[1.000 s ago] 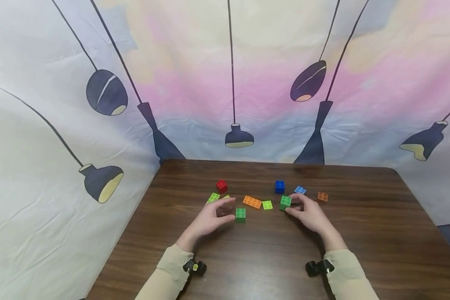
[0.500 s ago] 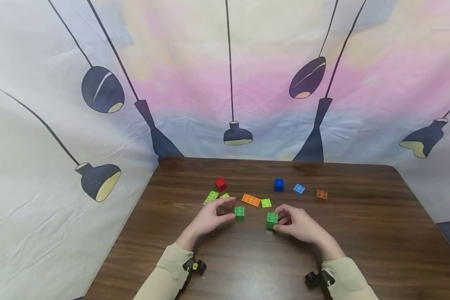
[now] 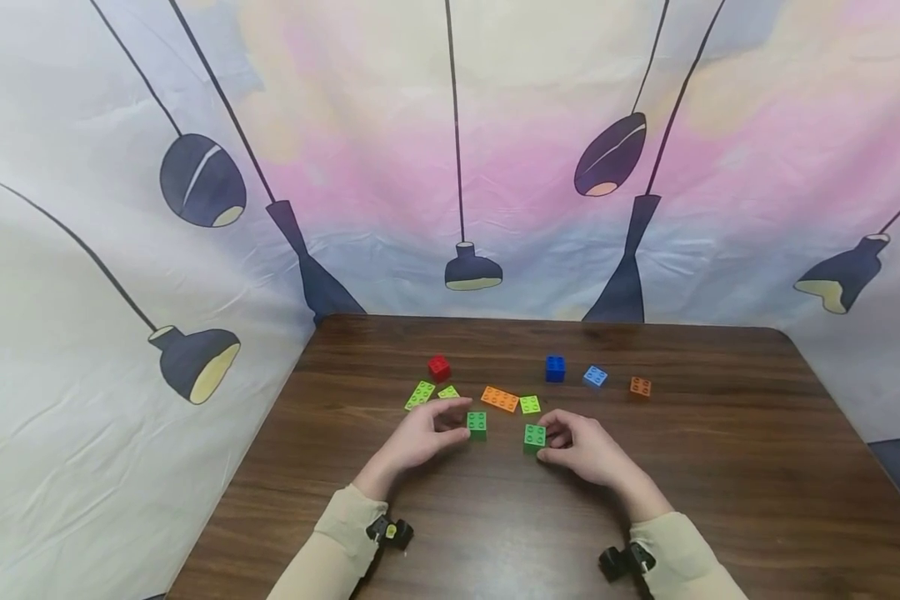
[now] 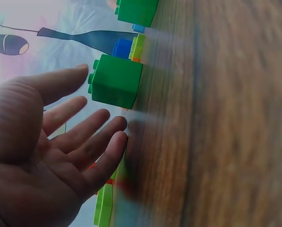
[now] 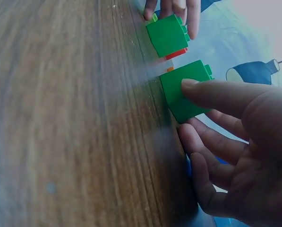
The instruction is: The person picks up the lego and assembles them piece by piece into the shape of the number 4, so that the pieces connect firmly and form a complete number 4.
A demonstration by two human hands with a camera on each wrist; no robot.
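Two green toy bricks stand on the wooden table in the head view. Beside the left green brick (image 3: pixel 477 425) is my left hand (image 3: pixel 418 435), fingers spread and relaxed. The left wrist view shows that brick (image 4: pixel 116 81) just past the thumb tip, with nothing between the fingers of the hand (image 4: pixel 51 142). My right hand (image 3: pixel 588 448) pinches the right green brick (image 3: pixel 535 437). In the right wrist view the thumb lies on the near face of this brick (image 5: pixel 183 94); the fingertips behind it are partly hidden. A short gap separates the two bricks.
Behind the hands lie a red brick (image 3: pixel 439 368), lime bricks (image 3: pixel 420 396), a flat orange brick (image 3: pixel 500 398), a small lime brick (image 3: pixel 530 404), a blue brick (image 3: pixel 555 368), a light blue brick (image 3: pixel 595 376) and a brown-orange brick (image 3: pixel 641 386). A patterned cloth (image 3: pixel 390 167) hangs behind the table.
My right hand has brought its green brick left and nearer to me, from beside the blue brick toward the other green one. The left hand has stayed about where it was.
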